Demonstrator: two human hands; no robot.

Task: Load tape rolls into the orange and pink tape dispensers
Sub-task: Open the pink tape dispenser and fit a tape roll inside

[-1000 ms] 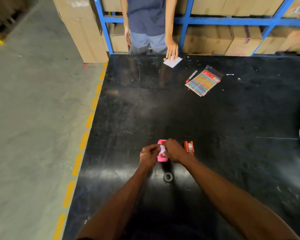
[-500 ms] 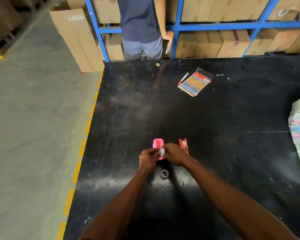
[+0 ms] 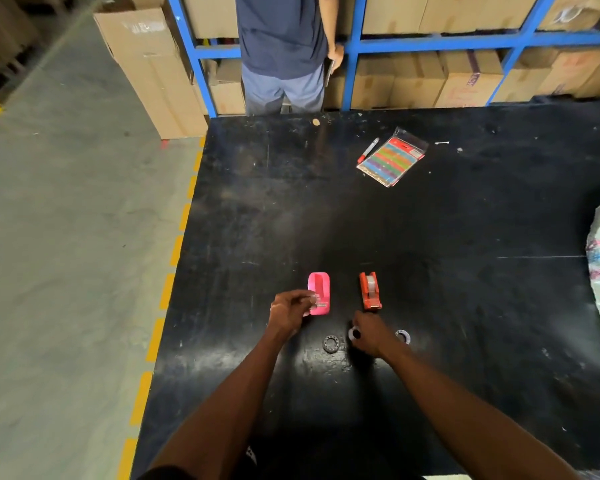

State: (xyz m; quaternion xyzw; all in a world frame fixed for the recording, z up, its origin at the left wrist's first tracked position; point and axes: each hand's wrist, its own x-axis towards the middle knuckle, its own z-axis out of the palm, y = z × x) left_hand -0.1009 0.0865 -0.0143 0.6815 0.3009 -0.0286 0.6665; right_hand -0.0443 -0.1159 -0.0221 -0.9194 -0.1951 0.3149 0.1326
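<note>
- Since the earlier frame the two hands have parted: both were bunched together over the pink dispenser (image 3: 318,293), and now the right hand (image 3: 367,335) has dropped back toward the near edge while the left hand (image 3: 289,311) stays beside the pink body.
- Left grip: fingers pinched narrow at the near left corner of the pink dispenser, on or just beside a small pale piece; whether that is a tape end or a spindle I cannot tell.
- Right grip: fingers curled down close onto a small white tape roll (image 3: 353,333) lying on the worktop (image 3: 430,237), touching it; whether it is lifted yet is unclear.
- Near the hands: a dark ring (image 3: 330,343) lies flat between the two wrists, and a second pale roll (image 3: 403,336) lies just right of the right hand.
- Progress: the orange dispenser (image 3: 370,290) stands just beyond the right hand with a clear roll seated in its cradle, so that half looks done. The pink dispenser's cradle appears empty, so loading it is what remains, likely with the roll under the right hand.
- Further out: a red pen (image 3: 368,150) and a striped packet (image 3: 391,157) lie well apart at the far side, where another person (image 3: 282,50) stands at the blue racking (image 3: 430,41).
</note>
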